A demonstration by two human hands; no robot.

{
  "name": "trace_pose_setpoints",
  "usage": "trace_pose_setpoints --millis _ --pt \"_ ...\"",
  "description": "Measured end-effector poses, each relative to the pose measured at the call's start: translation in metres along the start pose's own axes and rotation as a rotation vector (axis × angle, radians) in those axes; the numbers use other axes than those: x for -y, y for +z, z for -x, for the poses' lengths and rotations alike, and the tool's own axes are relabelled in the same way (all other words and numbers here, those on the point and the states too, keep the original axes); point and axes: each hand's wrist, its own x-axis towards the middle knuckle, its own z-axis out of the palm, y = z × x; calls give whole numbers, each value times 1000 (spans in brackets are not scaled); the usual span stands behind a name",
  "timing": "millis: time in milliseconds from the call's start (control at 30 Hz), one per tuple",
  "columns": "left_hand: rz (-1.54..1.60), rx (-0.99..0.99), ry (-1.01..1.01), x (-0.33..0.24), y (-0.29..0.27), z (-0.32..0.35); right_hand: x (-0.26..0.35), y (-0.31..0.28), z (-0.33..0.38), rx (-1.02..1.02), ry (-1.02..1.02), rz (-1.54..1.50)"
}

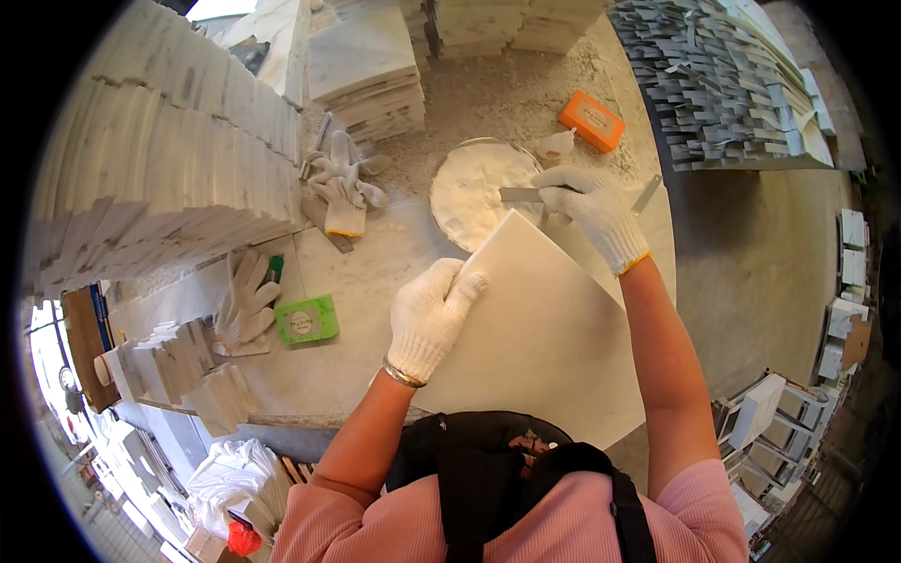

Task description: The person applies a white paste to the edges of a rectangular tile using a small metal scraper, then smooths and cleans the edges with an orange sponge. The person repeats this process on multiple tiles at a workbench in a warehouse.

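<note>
My left hand (430, 317), in a white knitted glove, grips the left edge of a smooth white stone slab (540, 328), its thumb lying on the top face. The slab is tilted cornerwise in front of my body. Beyond its far corner stands a round pan (434, 208) filled with white paste or powder (474, 186); I cannot tell which. My right hand (593, 214), also gloved, is closed around a flat metal scraper (519, 195). The scraper's blade reaches over the white filling. Its handle is hidden in my fingers.
Stacked marble slabs (169, 159) rise at the left, with another pile (366, 70) at the back. Spare gloves (343, 183), a green box (307, 320) and an orange box (592, 122) lie about. Thin stone strips (718, 94) are heaped at the far right.
</note>
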Motion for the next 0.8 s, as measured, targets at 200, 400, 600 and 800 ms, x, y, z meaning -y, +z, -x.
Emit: trace_pose_setpoints --millis 200,400,600,800 --pt "9 -15 23 1 1 0 23 -17 18 44 129 -246" --pt "-10 -17 27 3 1 0 39 -28 41 -7 112 -276" --pt "-28 -1 29 2 0 0 42 -27 52 -25 54 -249" --pt "-2 -3 13 2 0 0 42 -25 56 -35 -17 -219"
